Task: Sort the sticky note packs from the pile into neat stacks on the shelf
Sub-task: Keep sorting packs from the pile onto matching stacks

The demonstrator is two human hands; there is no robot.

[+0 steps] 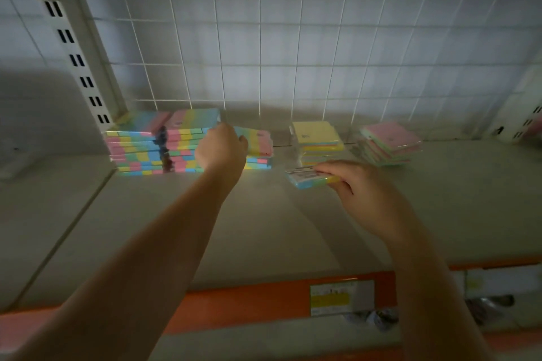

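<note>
Two tall stacks of striped pastel packs (137,143) (190,141) stand at the back left of the shelf (264,228). My left hand (221,146) grips a pack on top of a lower third stack (259,149) right of them. My right hand (349,184) pinches a small blue-and-yellow pack (308,177) by its right end, held just above the shelf in front of a stack of yellow-topped square packs (321,141). Further right lies a loose, slanting stack of pink-topped packs (390,143).
A white wire grid (293,53) backs the shelf, and a slotted upright post (76,61) stands at the left. The shelf's front edge is an orange strip (249,299) with a price label (341,296). Blurred goods lie on the lower level at the right.
</note>
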